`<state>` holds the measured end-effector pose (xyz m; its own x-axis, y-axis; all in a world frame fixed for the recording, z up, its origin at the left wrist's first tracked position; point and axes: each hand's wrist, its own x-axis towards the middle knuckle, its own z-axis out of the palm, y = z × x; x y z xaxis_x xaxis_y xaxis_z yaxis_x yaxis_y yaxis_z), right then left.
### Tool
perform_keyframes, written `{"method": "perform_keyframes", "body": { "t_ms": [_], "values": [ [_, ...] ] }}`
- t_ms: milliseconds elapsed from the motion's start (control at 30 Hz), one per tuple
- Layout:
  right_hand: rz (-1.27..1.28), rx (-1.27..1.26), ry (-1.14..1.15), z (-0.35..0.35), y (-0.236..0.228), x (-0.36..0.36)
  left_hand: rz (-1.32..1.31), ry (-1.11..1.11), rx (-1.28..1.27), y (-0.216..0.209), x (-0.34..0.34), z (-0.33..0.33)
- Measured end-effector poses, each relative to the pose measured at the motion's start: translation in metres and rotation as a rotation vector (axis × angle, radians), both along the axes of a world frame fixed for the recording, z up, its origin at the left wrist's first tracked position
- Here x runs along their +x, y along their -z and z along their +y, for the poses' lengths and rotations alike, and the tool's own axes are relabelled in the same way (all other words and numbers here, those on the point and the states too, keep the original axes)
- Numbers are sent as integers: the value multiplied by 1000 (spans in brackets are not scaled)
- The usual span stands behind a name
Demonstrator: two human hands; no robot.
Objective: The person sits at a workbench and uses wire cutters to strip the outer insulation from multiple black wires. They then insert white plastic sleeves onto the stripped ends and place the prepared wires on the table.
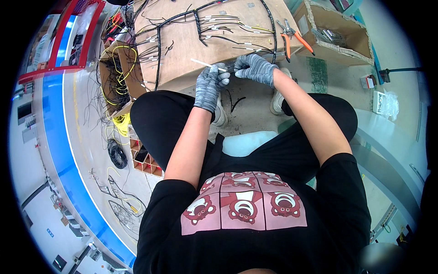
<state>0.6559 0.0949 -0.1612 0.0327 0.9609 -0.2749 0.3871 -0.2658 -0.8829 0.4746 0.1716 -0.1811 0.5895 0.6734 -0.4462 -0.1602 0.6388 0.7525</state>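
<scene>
Held a thin white strip point(200, 62) in the pinch of the gloved left hand point(208, 86), at the near edge of a plywood board point(253, 16), probably gripped part-way along for steadiness. Curled the gloved right hand point(256, 70) just beside its end; could not tell whether clamped on anything. Had a black-wrapped wire harness point(159, 57) spread beyond the grip, likely to separate its branches, and orange-handled pliers point(302, 40) to the right, seemingly for easy reach, with an open cardboard box point(346, 57) of metal parts point(329, 34) farther right.
</scene>
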Motion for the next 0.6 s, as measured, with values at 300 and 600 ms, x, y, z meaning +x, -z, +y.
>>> {"method": "perform_keyframes", "body": {
  "t_ms": [300, 600],
  "values": [
    [84, 31, 113, 1, 7, -1, 313, 387, 234, -21, -14, 2],
    [-13, 6, 125, 3, 10, 1, 496, 726, 425, -24, -21, 3]
  ]
}}
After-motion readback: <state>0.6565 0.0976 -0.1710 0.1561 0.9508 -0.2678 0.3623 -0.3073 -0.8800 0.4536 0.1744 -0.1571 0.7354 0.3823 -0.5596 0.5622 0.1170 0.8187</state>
